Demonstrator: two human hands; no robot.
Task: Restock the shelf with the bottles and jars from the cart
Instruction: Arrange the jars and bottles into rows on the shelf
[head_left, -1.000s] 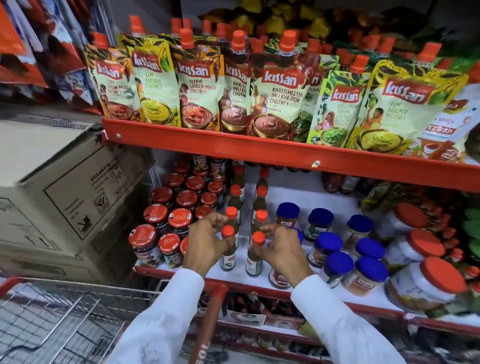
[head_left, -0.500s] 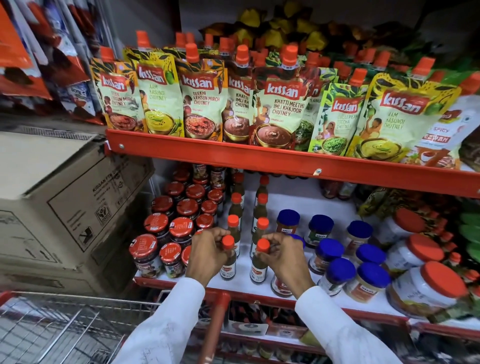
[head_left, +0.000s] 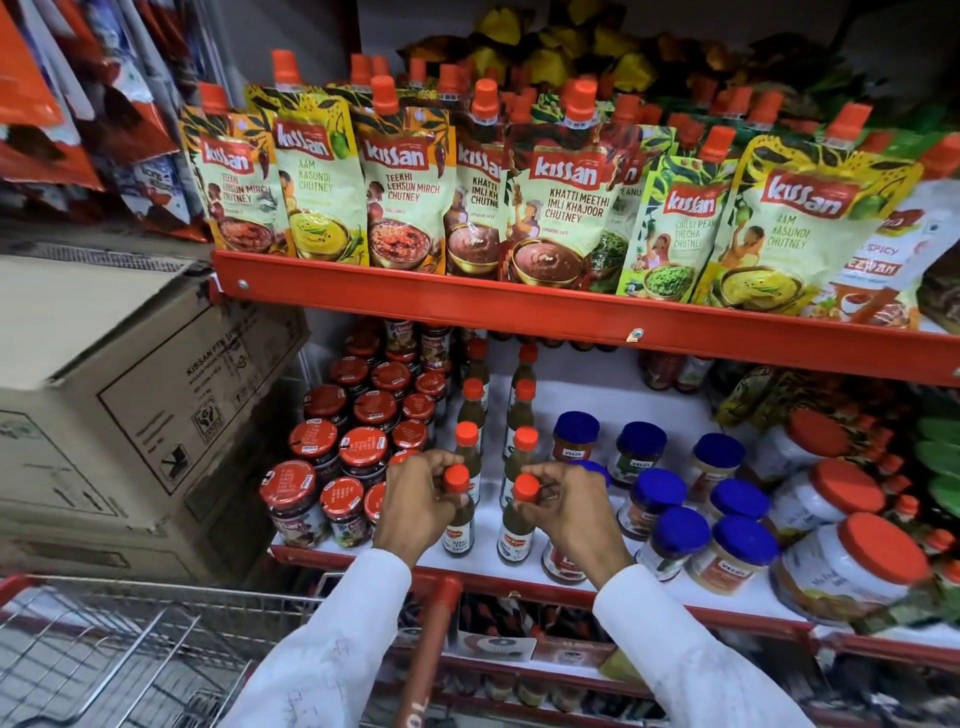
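Note:
Two small green chilli sauce bottles with orange caps stand at the front of the white lower shelf. My left hand grips the neck of the left bottle. My right hand grips the neck of the right bottle. Both bottles are upright and rest on the shelf, at the head of two rows of like bottles running back. The wire cart sits below at the lower left, with its red handle between my sleeves.
Red-lidded jars crowd the shelf left of the bottles. Blue-lidded jars and big orange-lidded jars fill the right. Chutney pouches line the red upper shelf. A cardboard box stands at the left.
Both hands have stayed on the two front bottles, closing lower around their necks. The camera has tilted down slightly, so the shelves sit lower in view.

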